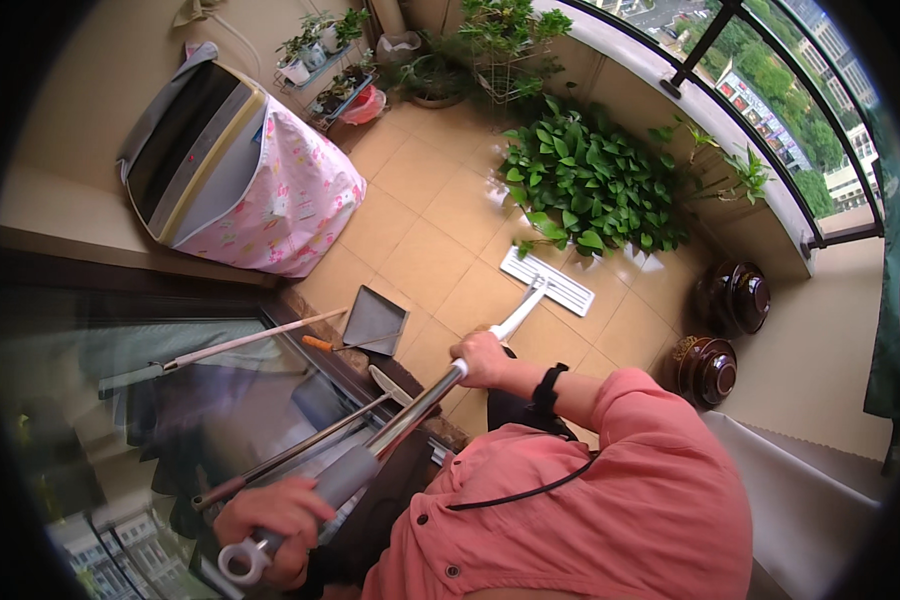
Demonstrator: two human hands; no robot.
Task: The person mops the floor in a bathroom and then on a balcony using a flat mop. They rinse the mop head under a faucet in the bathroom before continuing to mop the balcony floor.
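A flat mop with a white plate (pixel 547 280) and a metal pole runs diagonally across the view, its plate on the tiled floor beside a leafy green plant (pixel 581 172). My right hand (pixel 481 359), with a black band at the wrist, is closed round the pole near the white lower section. At the lower left, my left hand (pixel 274 521) grips the grey handle end by its hanging ring. A grey dustpan (pixel 375 320) lies on the floor left of the mop. Near it an orange-handled tool (pixel 317 343) is partly in view.
A machine under a pink floral cover (pixel 292 187) stands at the left. Potted plants on a rack (pixel 322 75) line the back. Two dark glazed jars (pixel 733 298) sit by the right wall. Glass doors (pixel 157 435) and two more poles (pixel 255 337) are at the lower left.
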